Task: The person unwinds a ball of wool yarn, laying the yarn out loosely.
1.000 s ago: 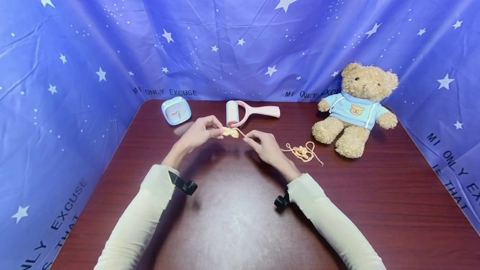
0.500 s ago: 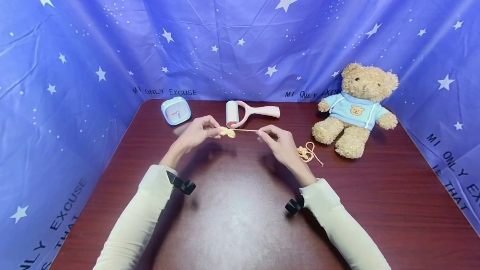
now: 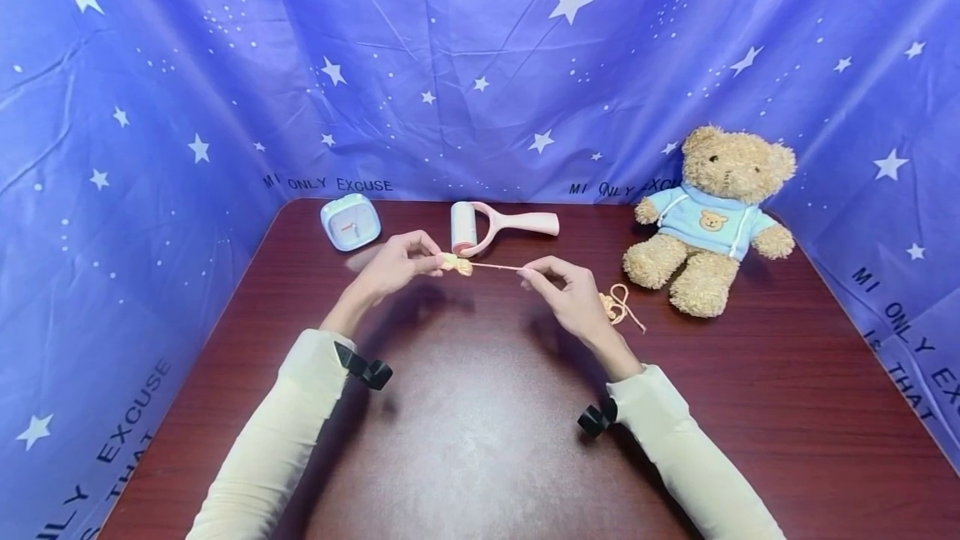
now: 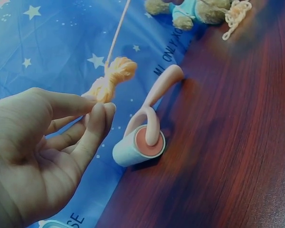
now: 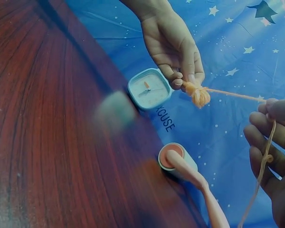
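A small bundle of peach yarn [image 4: 118,71], cinched at its middle like a bow, is pinched at one end by my left hand [image 3: 397,263] between thumb and fingertips. From the cinched part a yarn strand [image 5: 232,94] runs taut across to my right hand [image 3: 564,290], which pinches it between thumb and forefinger. Past that pinch, in the right wrist view, the strand's slack tail hangs down along the palm with a small knot in it. Both hands are held above the table. A loose yarn tangle [image 3: 617,307] lies behind the right hand, partly hidden by it.
Behind the hands lies a pink-handled lint roller [image 3: 517,224]. A small blue-white clock [image 3: 351,222] stands at the back left. At the right sits a teddy bear [image 3: 712,219] in a blue sweater. A star-patterned blue curtain [image 3: 450,65] borders the dark red table [image 3: 465,440].
My right hand has moved to the right, drawing the strand out longer and straight from the bundle. My left hand stays nearly in place, still holding the bundle.
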Demonstrator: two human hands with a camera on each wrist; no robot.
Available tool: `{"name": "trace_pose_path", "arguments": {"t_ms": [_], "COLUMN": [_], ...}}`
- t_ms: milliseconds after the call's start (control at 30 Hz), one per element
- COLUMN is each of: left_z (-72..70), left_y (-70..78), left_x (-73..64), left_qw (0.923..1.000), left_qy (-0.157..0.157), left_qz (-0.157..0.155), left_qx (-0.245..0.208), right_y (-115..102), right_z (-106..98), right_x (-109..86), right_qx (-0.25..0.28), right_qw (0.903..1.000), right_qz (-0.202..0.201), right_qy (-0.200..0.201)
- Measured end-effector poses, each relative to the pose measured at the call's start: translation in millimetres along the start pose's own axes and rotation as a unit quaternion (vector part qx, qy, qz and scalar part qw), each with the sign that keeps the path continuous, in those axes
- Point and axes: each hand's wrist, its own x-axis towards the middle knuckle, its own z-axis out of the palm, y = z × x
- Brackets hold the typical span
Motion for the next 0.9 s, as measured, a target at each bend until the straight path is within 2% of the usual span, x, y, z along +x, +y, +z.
{"name": "trace_pose_path", "arguments": {"t_ms": [200, 500, 667, 900], "left_z": [-4.9, -9.2, -9.6, -9.4], "left_y": [1.1, -0.2, -0.4, 0.5], "left_x": [-1.0, -1.1, -0.7, -0.4], "left_qw": [0.9998, 0.9998, 0.9998, 0.9993], "left_qy": [0.016, 0.018, 0.015, 0.031], "left_qz": [-0.007, -0.011, -0.009, -0.015], "left_qx": [0.012, 0.007, 0.008, -0.014], "right_y": [4, 8, 6, 12], "right_z": [-6, -23, -27, -36], "right_x": [-3.8, -3.8, -6.9, -9.9], "right_qx": [0.008, -0.005, -0.017, 0.016], "right_qw": [1.0, 0.9981, 0.9973, 0.9948], "right_qz": [0.005, 0.033, 0.038, 0.072], "right_qy": [-0.003, 0.051, 0.06, 0.07]}}
